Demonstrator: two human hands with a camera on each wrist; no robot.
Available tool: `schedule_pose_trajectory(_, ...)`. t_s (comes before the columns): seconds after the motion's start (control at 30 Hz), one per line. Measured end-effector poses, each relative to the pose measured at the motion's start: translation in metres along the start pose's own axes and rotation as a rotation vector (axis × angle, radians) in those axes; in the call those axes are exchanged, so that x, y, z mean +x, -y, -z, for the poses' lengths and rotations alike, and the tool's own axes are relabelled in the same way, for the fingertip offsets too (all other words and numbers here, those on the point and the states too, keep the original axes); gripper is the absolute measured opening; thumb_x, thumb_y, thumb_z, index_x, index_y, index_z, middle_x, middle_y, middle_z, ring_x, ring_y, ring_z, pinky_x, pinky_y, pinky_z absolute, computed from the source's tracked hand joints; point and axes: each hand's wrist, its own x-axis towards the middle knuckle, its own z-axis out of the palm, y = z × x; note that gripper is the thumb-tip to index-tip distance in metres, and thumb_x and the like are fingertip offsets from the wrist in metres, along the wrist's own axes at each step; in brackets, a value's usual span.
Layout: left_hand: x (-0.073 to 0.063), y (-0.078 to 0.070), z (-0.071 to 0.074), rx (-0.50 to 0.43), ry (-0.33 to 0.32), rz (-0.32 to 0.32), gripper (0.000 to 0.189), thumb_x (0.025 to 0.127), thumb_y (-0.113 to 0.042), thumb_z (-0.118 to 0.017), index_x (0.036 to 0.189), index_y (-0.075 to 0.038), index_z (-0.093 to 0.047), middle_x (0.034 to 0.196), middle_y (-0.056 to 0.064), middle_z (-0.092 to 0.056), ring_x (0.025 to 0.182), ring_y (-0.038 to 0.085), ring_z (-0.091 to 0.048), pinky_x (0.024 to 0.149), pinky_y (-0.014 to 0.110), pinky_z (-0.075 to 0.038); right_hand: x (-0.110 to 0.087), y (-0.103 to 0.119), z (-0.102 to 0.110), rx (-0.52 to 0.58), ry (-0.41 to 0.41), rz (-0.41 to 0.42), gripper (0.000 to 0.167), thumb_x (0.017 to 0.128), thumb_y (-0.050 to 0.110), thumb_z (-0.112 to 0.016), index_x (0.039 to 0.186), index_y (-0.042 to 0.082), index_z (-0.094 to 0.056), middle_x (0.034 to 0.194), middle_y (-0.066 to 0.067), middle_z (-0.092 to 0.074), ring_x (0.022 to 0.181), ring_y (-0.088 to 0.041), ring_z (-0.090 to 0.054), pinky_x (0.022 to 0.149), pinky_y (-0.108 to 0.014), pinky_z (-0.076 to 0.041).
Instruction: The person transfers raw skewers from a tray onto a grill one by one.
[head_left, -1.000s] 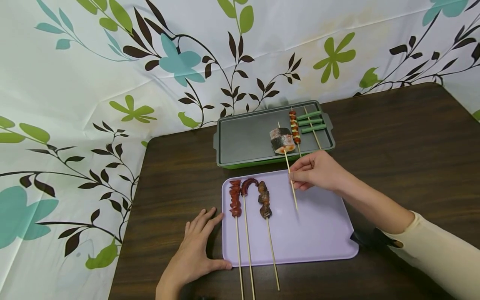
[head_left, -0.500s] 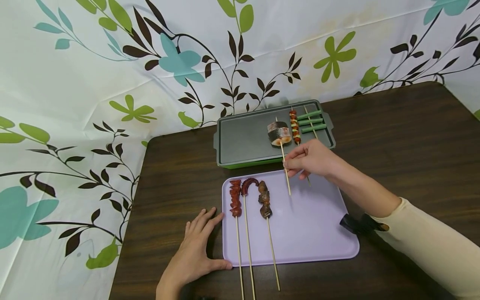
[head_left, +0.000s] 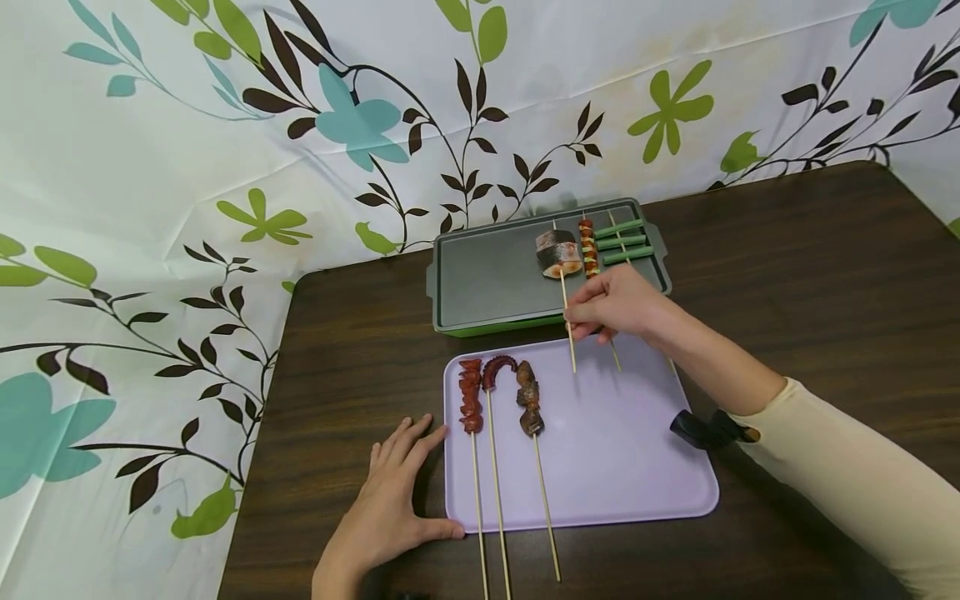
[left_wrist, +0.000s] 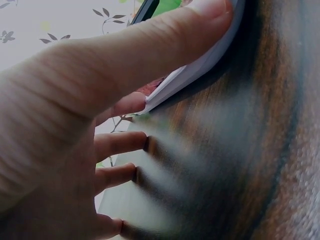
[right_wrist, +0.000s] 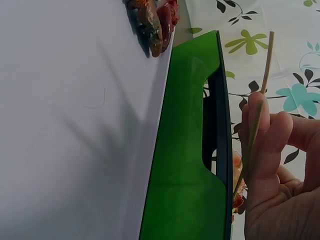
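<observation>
My right hand pinches the wooden stick of a fish skewer, thick chunks with dark silvery skin. Its chunks overlap the grey plate of the grill, left of a red-and-green skewer and a skewer of green stalks. In the right wrist view, sticks cross the right hand beside the grill's green side. My left hand lies with fingers spread at the left edge of the lilac tray; its thumb touches the near left corner.
On the tray's left side lie a red skewer, a dark red octopus-tentacle skewer and a brown meat skewer, their sticks jutting past the near edge. Behind the dark wooden table hangs a leaf-patterned cloth.
My right hand has moved away from me and slightly left, bringing the fish skewer farther over the grill, close beside the red-and-green skewer. The left hand stays in place.
</observation>
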Motion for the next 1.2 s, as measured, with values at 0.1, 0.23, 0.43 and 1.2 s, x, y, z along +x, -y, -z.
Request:
schedule_pose_trajectory(0.1, 0.001, -0.001, 0.001, 0.004, 0.000, 0.002, 0.114, 0.054, -0.071, -0.083, 0.151, -0.033, -0.037, 0.159, -0.001, -0.027, 0.148, 0.030, -0.013, 0.107, 0.072, -0.010, 0.001, 0.001, 0.000, -0.023, -0.009, -0.003, 0.031, 0.092, 0.012, -0.067, 0.113, -0.011, -0.066, 0.077, -0.009, -0.073, 0.068, -0.016, -0.071, 0.052, -0.026, -0.053)
schedule_pose_trajectory(0.23, 0.001, -0.001, 0.001, 0.003, 0.006, 0.004, 0.114, 0.054, -0.071, -0.083, 0.151, -0.033, -0.037, 0.159, -0.002, -0.027, 0.148, 0.030, -0.013, 0.107, 0.072, -0.009, 0.001, 0.003, -0.001, -0.051, -0.012, -0.010, 0.031, 0.092, 0.012, -0.066, 0.113, -0.010, -0.066, 0.077, -0.009, -0.073, 0.068, -0.017, -0.071, 0.053, -0.027, -0.054)
schedule_pose_trajectory(0.43, 0.000, -0.001, 0.001, -0.004, 0.004, 0.002, 0.114, 0.055, -0.070, -0.083, 0.151, -0.032, -0.037, 0.160, -0.002, -0.026, 0.148, 0.029, -0.012, 0.107, 0.072, -0.009, 0.002, 0.005, -0.003, -0.085, -0.028, -0.012, 0.028, 0.093, 0.011, -0.066, 0.111, -0.010, -0.067, 0.077, -0.011, -0.073, 0.069, -0.020, -0.072, 0.052, -0.027, -0.054)
schedule_pose_trajectory(1.2, 0.001, -0.001, 0.001, -0.003, 0.003, -0.007, 0.114, 0.054, -0.069, -0.084, 0.151, -0.030, -0.037, 0.160, -0.001, -0.026, 0.148, 0.030, -0.012, 0.107, 0.073, -0.009, -0.005, 0.008, -0.005, -0.352, -0.143, 0.010, 0.016, 0.091, 0.019, -0.068, 0.093, 0.003, -0.074, 0.068, -0.004, -0.072, 0.065, -0.029, -0.071, 0.053, -0.033, -0.051)
